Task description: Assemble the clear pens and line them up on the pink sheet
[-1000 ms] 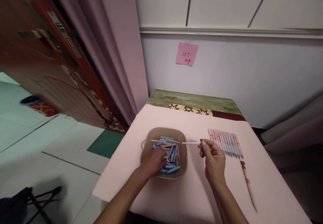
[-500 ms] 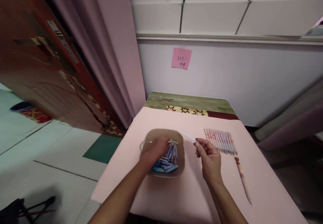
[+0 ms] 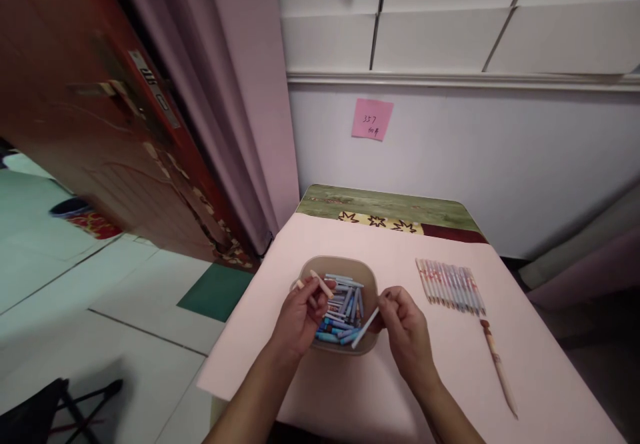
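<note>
Over the beige basket (image 3: 370, 277), my left hand (image 3: 297, 314) is closed on a short, pale pinkish pen piece (image 3: 323, 284). A second pale tip shows by the same fingers; whether it is a separate piece I cannot tell. My right hand (image 3: 407, 324) pinches a thin white stick (image 3: 365, 329) at the basket's right side, its free end slanting down to the left over the rim. Inside the basket lie many short blue and purple pen pieces (image 3: 345, 307), loosely piled. My left hand hides part of the pile.
To the right, a row of patterned pens (image 3: 450, 287) lies side by side on the pink tabletop (image 3: 400, 391). Below it is a longer pale pencil-shaped stick (image 3: 500, 367). A pink note (image 3: 372, 119) hangs on the wall behind.
My left hand has come up out of the pile with a pale pen piece. My right hand has tilted the white stick so its free end now points down toward the basket.
</note>
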A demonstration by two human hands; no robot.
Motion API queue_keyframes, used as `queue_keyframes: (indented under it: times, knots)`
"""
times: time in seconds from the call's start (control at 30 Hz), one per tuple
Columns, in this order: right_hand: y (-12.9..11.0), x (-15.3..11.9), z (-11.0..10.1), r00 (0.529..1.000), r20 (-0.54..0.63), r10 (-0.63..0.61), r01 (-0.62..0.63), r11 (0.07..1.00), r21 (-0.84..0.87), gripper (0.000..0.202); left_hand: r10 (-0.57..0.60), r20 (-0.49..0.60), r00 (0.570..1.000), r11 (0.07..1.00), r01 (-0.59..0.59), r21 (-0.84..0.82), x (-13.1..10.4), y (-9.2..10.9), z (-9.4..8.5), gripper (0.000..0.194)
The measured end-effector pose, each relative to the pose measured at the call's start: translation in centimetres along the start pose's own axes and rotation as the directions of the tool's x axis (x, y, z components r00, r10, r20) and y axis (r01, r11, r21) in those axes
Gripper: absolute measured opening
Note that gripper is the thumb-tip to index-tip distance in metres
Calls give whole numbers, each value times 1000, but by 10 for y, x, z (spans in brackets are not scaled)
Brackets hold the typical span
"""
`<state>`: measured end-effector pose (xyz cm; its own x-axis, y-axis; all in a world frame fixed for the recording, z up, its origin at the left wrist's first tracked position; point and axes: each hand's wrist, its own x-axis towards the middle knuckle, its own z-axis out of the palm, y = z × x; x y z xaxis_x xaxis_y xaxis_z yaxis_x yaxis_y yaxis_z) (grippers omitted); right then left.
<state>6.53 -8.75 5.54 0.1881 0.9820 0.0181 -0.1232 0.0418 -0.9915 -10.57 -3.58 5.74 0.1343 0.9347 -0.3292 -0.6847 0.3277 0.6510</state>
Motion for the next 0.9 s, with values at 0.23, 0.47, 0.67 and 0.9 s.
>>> queue_keyframes:
  times: [0.23, 0.47, 0.67, 0.9]
  knots:
    - [5, -5, 8, 970, 212, -123, 189, 924, -331, 25, 1, 9, 1000, 1000, -1, -22, -4, 1, 2, 15]
    - [1, -8, 11, 984, 151, -92, 139, 931, -338, 19, 27, 14, 1000, 999, -27, -25, -9, -5, 4, 16]
    - [2, -7, 12, 987, 139, -83, 125, 936, -330, 19, 39, -2, 999, 999, -39, -27, -9, -5, 7, 17]
    - [3, -5, 7, 981, 158, -114, 171, 890, -423, 16, 38, 15, 999, 996, -39, 77, -13, -13, 8, 19]
